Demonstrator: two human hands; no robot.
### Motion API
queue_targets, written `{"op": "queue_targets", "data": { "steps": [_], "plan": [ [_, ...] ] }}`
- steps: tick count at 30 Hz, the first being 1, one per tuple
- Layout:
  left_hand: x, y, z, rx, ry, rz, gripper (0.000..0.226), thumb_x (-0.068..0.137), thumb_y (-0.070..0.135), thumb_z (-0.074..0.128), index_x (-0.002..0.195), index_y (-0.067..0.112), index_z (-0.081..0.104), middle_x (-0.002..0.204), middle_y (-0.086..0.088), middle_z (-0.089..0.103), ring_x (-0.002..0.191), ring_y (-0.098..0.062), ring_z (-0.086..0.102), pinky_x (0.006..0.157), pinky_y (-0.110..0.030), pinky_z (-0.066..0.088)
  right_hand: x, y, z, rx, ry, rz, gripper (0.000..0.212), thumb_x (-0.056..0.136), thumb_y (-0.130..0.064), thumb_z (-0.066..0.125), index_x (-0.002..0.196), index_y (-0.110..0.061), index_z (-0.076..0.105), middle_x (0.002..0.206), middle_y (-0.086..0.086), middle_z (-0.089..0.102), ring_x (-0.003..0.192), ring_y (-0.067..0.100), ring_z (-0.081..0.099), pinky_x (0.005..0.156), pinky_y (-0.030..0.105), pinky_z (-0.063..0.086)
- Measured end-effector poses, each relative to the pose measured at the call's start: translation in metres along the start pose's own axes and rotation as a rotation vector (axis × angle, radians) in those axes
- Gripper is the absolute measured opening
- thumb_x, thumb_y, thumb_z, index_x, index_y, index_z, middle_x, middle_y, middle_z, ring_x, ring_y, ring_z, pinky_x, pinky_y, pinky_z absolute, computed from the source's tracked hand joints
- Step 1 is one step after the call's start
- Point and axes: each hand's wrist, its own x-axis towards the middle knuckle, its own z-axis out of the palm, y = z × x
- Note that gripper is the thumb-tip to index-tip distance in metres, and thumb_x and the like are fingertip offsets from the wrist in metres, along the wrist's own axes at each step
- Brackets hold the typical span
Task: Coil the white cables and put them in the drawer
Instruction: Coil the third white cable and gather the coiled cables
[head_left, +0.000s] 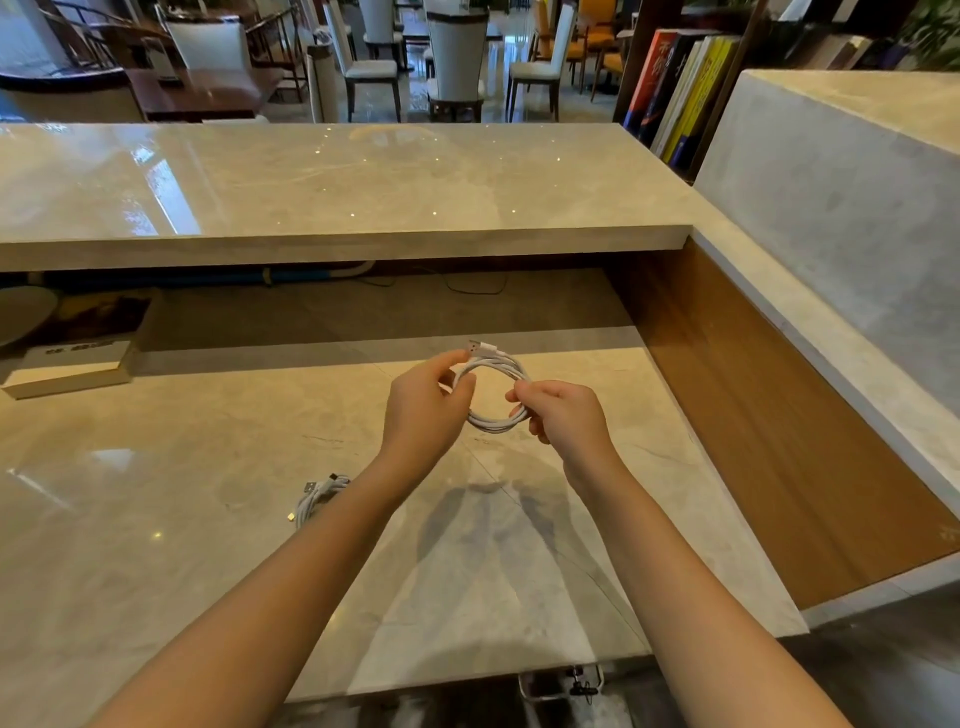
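Note:
A white cable (496, 371) is wound into a round coil and held above the marble desk (156, 519). My left hand (423, 410) pinches the coil's left side, close to the USB plug that sticks up at the top. My right hand (563, 415) grips the coil's right and lower side. A second white cable (317, 496) lies bundled on the desk, partly hidden behind my left forearm. A metal handle (561, 683) shows under the desk's front edge; no open drawer is visible.
A raised marble counter (337, 182) runs across the back, with a wood-lined wall (753, 415) on the right. A power strip on a box (72, 358) sits at the far left. Books (675, 88) stand beyond the counter, and chairs fill the room behind.

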Motion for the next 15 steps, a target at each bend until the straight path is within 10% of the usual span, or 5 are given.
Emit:
{"op": "queue_targets", "data": {
  "steps": [8, 15],
  "plan": [
    [-0.009, -0.006, 0.012, -0.199, 0.318, 0.149, 0.016, 0.095, 0.021, 0.050, 0.099, 0.015, 0.064, 0.078, 0.016, 0.061, 0.071, -0.001, 0.063, 0.059, -0.013, 0.051, 0.010, 0.000, 0.006, -0.019, 0.087, 0.060, 0.017, 0.089, -0.020, 0.060, 0.102, -0.009, 0.059, 0.087, 0.010, 0.066, 0.056, 0.012, 0.054, 0.048, 0.022, 0.040],
    [-0.003, 0.002, -0.001, -0.671, 0.110, -0.117, 0.013, 0.096, 0.020, 0.047, 0.098, 0.016, 0.059, 0.072, 0.007, 0.060, 0.067, -0.002, 0.059, 0.072, -0.019, 0.052, 0.013, 0.006, 0.006, -0.117, 0.130, 0.002, 0.013, 0.089, -0.022, 0.059, 0.097, -0.013, 0.060, 0.089, 0.009, 0.068, 0.056, 0.012, 0.057, 0.050, 0.024, 0.044]
  ]
}}
